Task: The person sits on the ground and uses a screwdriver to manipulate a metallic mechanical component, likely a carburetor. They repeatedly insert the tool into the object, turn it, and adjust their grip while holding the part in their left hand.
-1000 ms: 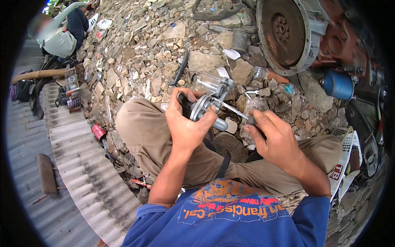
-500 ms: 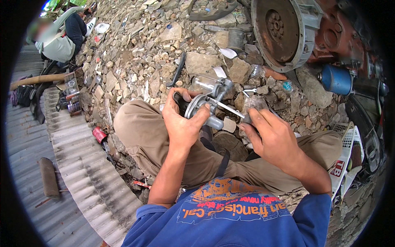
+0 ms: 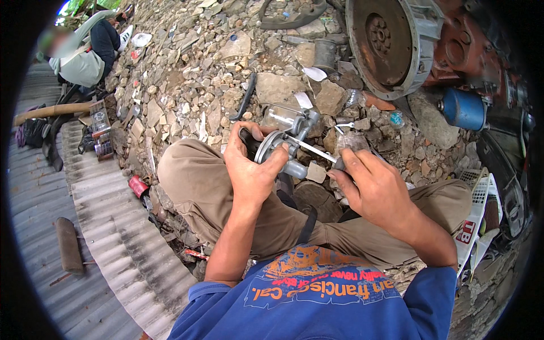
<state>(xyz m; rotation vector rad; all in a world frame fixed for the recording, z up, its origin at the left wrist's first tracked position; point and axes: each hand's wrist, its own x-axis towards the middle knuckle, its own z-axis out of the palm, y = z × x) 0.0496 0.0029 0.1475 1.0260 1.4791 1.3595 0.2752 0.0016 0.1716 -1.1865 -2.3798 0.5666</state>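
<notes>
Above my lap, my left hand (image 3: 249, 174) is closed round a grey metal fuel pump (image 3: 295, 168) with a clear bowl (image 3: 280, 118) on its far side. My left thumb presses on its round flange, and a black piece shows under the fingers. My right hand (image 3: 377, 192) grips a screwdriver (image 3: 313, 149) by its dark handle, mostly hidden by the fingers. Its bright shaft slants up and left to the pump body, where the tip cannot be made out. Just beyond, a small open-end wrench (image 3: 344, 125) lies on the stones.
A large engine flywheel housing (image 3: 419, 68) stands at far right, beside a blue canister filter (image 3: 463, 109). Nearer is a white plastic basket (image 3: 475, 209). Corrugated sheets (image 3: 122, 226) and a wooden-looking mallet head (image 3: 68, 245) lie left. Another person (image 3: 85, 62) sits far left. Rubble surrounds me.
The screwdriver's handle and my right fingers have turned slightly. My left hand and the pump stay in nearly the same place.
</notes>
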